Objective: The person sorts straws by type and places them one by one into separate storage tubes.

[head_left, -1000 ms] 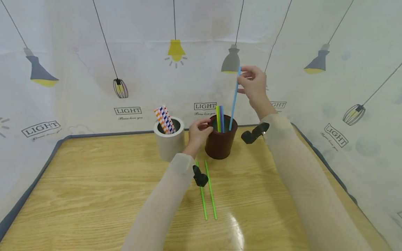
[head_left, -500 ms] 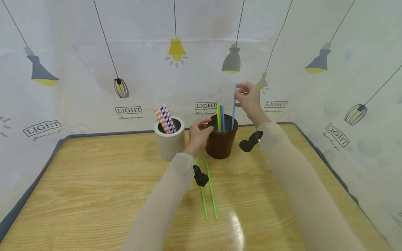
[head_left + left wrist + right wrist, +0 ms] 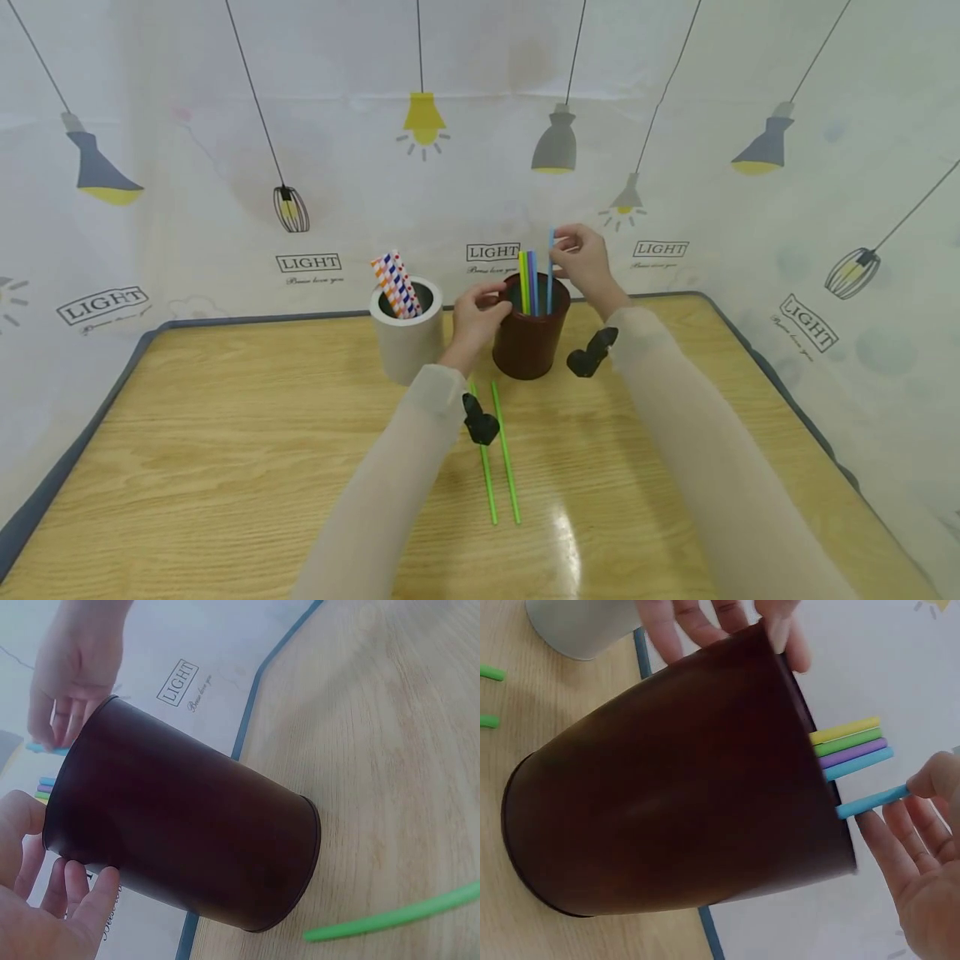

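Head view: blue straw [image 3: 550, 271] upright in brown cup [image 3: 528, 342].

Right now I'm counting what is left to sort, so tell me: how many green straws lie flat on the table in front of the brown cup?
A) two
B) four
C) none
A: two green straws lie side by side on the wooden table, just in front of the brown cup, while the other straws stand in cups.
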A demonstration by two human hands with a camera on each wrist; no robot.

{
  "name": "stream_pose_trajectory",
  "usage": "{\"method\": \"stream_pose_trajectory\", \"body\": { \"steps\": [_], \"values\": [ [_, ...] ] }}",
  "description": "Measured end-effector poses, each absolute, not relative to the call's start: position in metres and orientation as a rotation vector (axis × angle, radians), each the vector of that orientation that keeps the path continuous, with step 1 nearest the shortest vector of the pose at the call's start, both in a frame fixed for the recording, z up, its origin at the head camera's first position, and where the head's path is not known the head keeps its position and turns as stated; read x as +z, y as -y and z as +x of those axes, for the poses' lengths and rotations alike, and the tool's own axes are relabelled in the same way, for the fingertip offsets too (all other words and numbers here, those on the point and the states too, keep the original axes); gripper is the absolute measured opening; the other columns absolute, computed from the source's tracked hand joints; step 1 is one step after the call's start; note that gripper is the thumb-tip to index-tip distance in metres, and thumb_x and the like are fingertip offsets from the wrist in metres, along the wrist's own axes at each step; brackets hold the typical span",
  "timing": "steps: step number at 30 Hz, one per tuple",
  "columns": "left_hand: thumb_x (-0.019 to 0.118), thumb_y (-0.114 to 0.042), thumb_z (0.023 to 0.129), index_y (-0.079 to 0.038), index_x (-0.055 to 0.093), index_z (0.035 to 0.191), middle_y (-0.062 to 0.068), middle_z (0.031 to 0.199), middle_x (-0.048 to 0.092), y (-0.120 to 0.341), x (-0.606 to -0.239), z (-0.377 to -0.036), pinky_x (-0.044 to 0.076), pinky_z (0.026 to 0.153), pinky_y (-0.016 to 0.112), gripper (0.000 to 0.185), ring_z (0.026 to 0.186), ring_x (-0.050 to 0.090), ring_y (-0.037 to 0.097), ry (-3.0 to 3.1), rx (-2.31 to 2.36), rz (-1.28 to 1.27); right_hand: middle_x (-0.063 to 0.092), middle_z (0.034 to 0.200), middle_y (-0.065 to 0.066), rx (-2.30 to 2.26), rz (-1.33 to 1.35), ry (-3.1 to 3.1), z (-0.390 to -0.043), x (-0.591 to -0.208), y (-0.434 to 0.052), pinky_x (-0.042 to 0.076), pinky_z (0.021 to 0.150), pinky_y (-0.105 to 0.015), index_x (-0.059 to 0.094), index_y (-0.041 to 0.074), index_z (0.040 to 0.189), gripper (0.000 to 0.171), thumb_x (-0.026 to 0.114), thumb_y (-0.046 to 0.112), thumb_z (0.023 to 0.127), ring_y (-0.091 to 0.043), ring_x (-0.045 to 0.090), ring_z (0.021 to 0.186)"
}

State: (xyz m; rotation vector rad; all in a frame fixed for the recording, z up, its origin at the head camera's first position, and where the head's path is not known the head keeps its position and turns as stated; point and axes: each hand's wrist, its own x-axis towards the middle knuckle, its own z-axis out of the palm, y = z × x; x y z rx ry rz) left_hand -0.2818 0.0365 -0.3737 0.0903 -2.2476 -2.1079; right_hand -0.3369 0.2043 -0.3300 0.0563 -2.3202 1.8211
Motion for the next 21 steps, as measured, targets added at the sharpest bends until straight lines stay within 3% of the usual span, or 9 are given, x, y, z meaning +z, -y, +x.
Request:
{"method": "stream_pose_trajectory", "body": {
  "steps": [11, 21],
  "values": [
    [0.064, -0.003, 0.078, -0.007, 0.065, 0.109, 0.012, 0.103, 0.059, -0.036, -0.373, -0.281, 0.050, 0.069, 0.027, 0.031, 0.091, 0.056, 0.021, 2.238, -2.123, 0.068, 0.053, 0.088, -0.009, 1.727, 0.114, 2.413, -0.335, -0.343, -0.205, 0.051, 0.063, -0.022, 0.054, -0.005, 0.113, 0.031, 0.058, -0.001, 0.083, -0.011, 0.054, 0.069],
    [0.064, -0.004, 0.078, -0.008, 0.065, 0.108, 0.011, 0.101, 0.059, -0.036, -0.374, -0.280, 0.050, 0.066, 0.026, 0.031, 0.088, 0.055, 0.018, 2.234, -2.131, 0.095, 0.058, 0.092, -0.014, 1.544, 0.174, 2.541, -0.332, -0.345, -0.204, 0.048, 0.069, -0.029, 0.056, -0.004, 0.110, 0.029, 0.060, 0.005, 0.083, -0.019, 0.056, 0.079]
  ]
}}
